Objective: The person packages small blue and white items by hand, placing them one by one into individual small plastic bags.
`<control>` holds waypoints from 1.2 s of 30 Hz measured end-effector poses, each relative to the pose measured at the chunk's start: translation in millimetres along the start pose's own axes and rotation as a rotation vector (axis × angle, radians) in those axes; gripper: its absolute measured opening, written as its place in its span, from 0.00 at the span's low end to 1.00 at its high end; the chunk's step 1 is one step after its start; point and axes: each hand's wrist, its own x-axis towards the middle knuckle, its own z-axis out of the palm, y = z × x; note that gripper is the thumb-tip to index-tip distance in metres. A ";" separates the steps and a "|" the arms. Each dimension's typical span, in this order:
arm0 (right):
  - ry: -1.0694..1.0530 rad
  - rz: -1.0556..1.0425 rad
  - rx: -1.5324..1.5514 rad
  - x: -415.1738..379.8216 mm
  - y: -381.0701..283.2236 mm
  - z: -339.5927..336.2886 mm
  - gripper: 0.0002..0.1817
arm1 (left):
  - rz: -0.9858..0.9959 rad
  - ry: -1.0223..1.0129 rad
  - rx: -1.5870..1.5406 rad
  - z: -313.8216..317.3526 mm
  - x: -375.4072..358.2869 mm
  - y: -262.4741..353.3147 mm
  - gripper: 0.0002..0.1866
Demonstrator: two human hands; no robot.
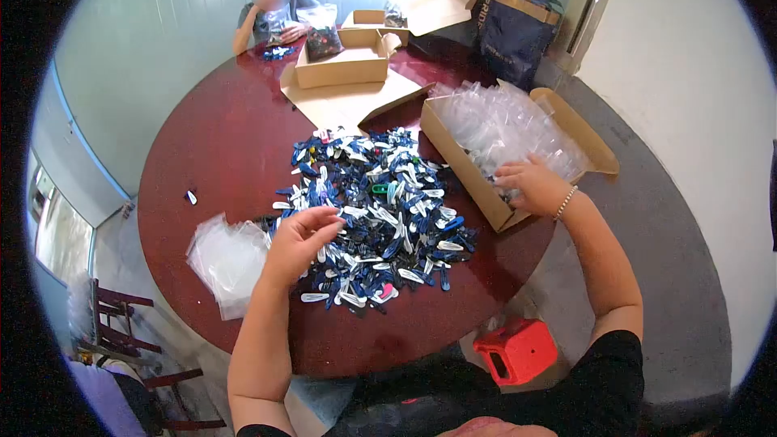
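A heap of snap hair clips [380,218], mostly navy, white and black, is spread in front of me. My left hand [298,249] hovers over the heap's left side, thumb and fingers apart, with nothing visible between them. At the near end of an open cardboard box [465,170], my right hand [538,188] reaches over the contents with its fingers stretched out. Clear plastic bags [510,125] fill that box, some seemingly with dark clips inside. What lies under my right fingertips is partly hidden. Left of the heap are flat clear bags [231,263].
Across the round dark-red table [210,146] sits a person [271,16] with a small clip pile [279,53]. Another cardboard box [344,71] holds a bag of dark items [324,40]. A navy shopping bag [518,36] stands far right. Below the edge is a red stool [518,352].
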 end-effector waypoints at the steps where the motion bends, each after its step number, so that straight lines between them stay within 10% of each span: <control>1: 0.012 -0.001 -0.003 1.2 2.9 0.0 0.26 | 0.001 -0.027 0.049 7.9 2.9 4.9 0.16; 8: 0.014 -0.123 -0.128 23.8 4.5 -0.9 0.32 | 0.704 -0.418 0.622 131.4 36.1 44.3 0.20; 17: 0.048 -0.220 -0.319 36.6 23.9 21.7 0.31 | 0.601 -0.456 0.701 236.3 78.3 21.2 0.21; 36: -0.049 -0.147 -0.219 86.0 33.9 6.6 0.43 | 0.598 -0.412 0.558 232.1 72.2 16.3 0.27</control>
